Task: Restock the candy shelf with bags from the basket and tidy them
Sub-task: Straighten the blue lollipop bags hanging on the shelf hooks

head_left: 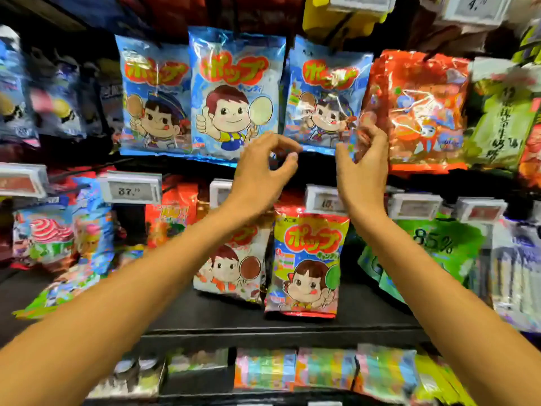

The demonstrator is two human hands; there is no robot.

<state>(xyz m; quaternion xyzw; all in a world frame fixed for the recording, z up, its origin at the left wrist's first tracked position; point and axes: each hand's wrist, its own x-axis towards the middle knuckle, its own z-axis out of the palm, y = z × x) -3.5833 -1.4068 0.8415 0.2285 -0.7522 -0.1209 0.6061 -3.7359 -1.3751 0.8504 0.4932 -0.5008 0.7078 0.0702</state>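
Three blue candy bags hang side by side on the upper pegs: the left blue bag (pixel 152 95), the middle blue bag (pixel 234 92) and the right blue bag (pixel 325 98). A red candy bag (pixel 418 109) hangs to their right. My left hand (pixel 263 168) hovers below the gap between the middle and right blue bags, with loosely curled fingers that hold nothing. My right hand (pixel 363 159) is raised at the right blue bag's lower right corner. Its curled fingertips are at the red bag's left edge, and no grip shows. The basket is out of view.
On the shelf below stand a yellow candy bag (pixel 310 259) and a white candy bag (pixel 231 268), with green bags (pixel 433 247) to the right. Price tags (pixel 131 190) line the shelf edge. Pastel packs (pixel 325 367) fill the bottom row. Dark bags (pixel 58 98) hang at the left.
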